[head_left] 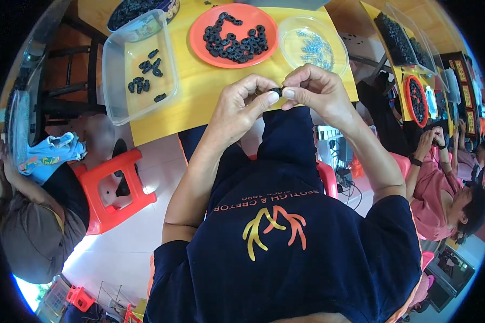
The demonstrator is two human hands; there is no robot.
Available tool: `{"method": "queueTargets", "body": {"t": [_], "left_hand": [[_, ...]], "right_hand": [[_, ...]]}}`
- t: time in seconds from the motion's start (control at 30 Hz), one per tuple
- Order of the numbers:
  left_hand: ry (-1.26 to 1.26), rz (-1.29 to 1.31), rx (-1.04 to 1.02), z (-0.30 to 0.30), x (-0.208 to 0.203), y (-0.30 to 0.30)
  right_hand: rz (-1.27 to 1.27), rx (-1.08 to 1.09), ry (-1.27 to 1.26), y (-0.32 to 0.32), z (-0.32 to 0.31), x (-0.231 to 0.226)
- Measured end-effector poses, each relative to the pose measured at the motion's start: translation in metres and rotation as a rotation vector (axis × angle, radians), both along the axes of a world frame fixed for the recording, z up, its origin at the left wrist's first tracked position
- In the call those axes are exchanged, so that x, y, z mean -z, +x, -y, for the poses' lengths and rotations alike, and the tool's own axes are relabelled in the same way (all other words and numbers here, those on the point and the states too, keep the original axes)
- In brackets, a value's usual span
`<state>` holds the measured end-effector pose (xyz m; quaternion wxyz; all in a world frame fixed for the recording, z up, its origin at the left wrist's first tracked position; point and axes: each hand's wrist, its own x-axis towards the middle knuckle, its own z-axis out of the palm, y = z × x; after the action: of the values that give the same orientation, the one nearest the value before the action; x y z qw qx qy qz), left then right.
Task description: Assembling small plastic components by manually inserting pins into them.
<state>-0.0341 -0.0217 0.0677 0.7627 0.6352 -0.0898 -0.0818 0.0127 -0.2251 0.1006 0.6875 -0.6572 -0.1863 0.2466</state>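
A small black ribbed part is pinched between my two hands, just off the table's near edge. My left hand grips it with thumb and forefinger, and my right hand closes its fingertips on the other end. The fingers cover most of it. Beyond them, a red-orange plate carries many loose black ring-like pieces. A round clear dish beside the plate holds small shiny translucent pieces. To the left, a clear plastic box contains several short black ribbed parts.
The yellow table ends above my lap. A tub of black pieces stands behind the box. A red stool and a seated person are left. At right, another person sits at another table with a red plate.
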Motion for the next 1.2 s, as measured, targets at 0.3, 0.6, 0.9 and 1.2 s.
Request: {"method": "queueTargets", "body": {"t": [0.3,0.6,0.9,1.2], "left_hand": [[-0.041,-0.026,-0.036,0.003,-0.001,-0.002],[-0.066,-0.046,-0.064,0.004,0.000,-0.003],[-0.051,-0.052,-0.084,0.006,-0.002,-0.002],[0.008,0.009,-0.149,0.007,0.004,-0.001]], "right_hand": [[0.004,0.035,-0.064,-0.002,-0.001,-0.011],[-0.086,0.087,-0.036,-0.005,-0.004,-0.009],[0.132,0.148,-0.184,-0.007,-0.011,-0.008],[0.161,0.087,-0.301,0.003,-0.014,-0.009]]}}
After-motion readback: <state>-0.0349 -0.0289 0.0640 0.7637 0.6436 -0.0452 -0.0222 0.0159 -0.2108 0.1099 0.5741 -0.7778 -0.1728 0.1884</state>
